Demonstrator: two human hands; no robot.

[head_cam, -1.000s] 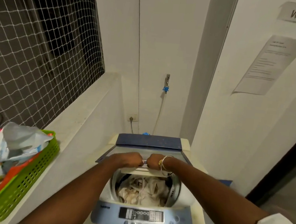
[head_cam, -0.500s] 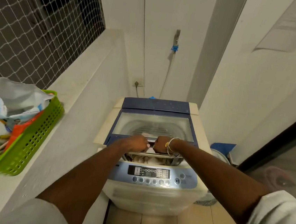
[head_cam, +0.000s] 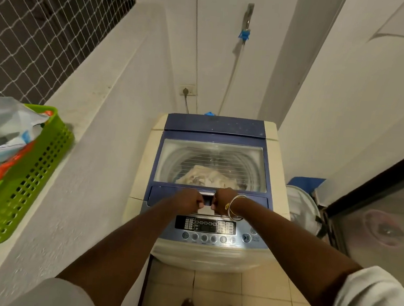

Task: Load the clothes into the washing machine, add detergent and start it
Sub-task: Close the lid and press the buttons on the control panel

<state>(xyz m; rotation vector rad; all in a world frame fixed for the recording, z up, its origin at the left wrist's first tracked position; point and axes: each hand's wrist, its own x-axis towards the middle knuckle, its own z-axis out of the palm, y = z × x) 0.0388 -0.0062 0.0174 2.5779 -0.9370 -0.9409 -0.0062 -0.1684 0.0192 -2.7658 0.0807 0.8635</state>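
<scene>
Narrow white-walled nook, beige tiled floor. Green basket on ledge at left. Washing machine stands against back wall, long axis running away from viewer, control panel at near end. Blue lid down flat; pale clothes visible through its window. Left hand and right hand both curled closed on lid's front handle, close together.

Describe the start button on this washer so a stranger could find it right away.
Find the washing machine against the back wall, then its control panel along the front edge. The start button sits right of the small grey buttons, and is larger, blue, with a play-pause symbol.
</scene>
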